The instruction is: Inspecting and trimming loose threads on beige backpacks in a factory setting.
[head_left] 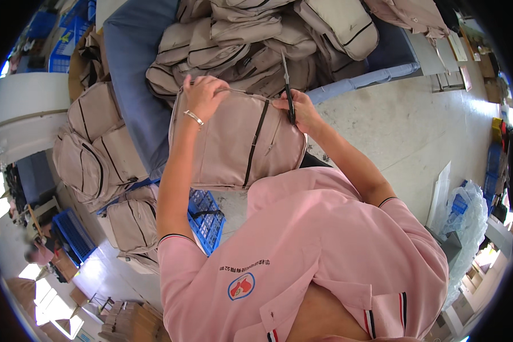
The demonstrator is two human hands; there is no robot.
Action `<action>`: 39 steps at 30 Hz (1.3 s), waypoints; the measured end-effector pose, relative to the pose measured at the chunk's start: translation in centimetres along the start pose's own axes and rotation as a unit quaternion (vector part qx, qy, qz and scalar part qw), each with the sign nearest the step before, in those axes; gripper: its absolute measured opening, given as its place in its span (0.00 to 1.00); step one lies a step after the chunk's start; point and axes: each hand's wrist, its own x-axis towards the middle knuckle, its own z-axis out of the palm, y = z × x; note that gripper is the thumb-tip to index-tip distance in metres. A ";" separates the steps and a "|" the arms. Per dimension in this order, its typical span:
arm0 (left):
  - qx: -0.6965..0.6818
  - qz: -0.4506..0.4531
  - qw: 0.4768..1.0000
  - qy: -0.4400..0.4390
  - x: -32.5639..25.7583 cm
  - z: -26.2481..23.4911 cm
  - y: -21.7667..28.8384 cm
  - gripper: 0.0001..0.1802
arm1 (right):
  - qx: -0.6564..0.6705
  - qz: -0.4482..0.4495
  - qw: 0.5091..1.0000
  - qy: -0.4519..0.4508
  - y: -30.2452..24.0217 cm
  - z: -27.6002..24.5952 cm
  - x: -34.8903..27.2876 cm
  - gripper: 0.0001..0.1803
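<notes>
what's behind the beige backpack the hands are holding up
Behind the held backpack lies a pile of beige backpacks on a blue cushion. The pile's near edge is covered.

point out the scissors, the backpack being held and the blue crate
thin dark metal scissors [289, 94], head view, on the blades
beige fabric backpack with black zips [233, 148], head view, front panel
blue plastic lattice crate [206, 219], head view, top grid

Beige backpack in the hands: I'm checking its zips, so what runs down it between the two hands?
In the head view, a black zipper strip runs down the backpack between the left hand and right hand.
</notes>
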 end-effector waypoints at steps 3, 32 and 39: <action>-0.006 -0.047 0.999 -0.009 -1.2 -0.8 -0.5 0.07 | -0.154 -0.059 0.986 -0.042 -1.2 0.2 -0.3 0.16; -0.089 -0.041 0.995 0.033 -1.2 -0.1 -1.1 0.05 | -0.693 -0.292 0.644 -0.140 -3.0 -1.4 0.1 0.31; -0.086 -0.042 0.995 0.016 -1.0 -0.6 -0.7 0.04 | -0.697 -0.312 0.634 -0.124 -2.2 -1.6 0.1 0.33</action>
